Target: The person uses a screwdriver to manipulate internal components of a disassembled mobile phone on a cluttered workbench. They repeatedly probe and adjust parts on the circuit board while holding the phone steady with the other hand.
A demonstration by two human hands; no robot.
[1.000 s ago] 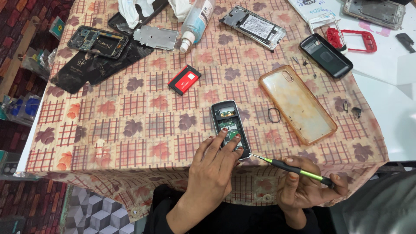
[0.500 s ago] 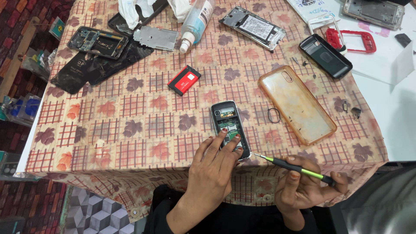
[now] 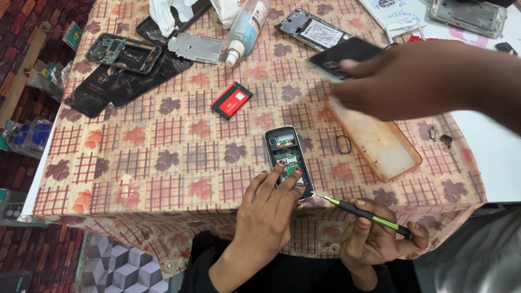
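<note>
Head view: left hand [image 3: 269,209] presses spread fingertips on the opened phone [image 3: 288,160] near the tabletop's front edge; right hand [image 3: 374,241] pinches a green-black screwdriver [image 3: 362,213], tip at the phone's lower corner. Another person's hand [image 3: 401,81] crosses above.

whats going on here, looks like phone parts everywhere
A person steadies an opened small phone on the table with the left hand; its back is off and the board shows. The right hand holds a green screwdriver with its tip at the phone's lower corner. Another person's hand reaches across holding a dark phone. A red battery, a clear orange case and other opened phones lie on the checked cloth.
</note>
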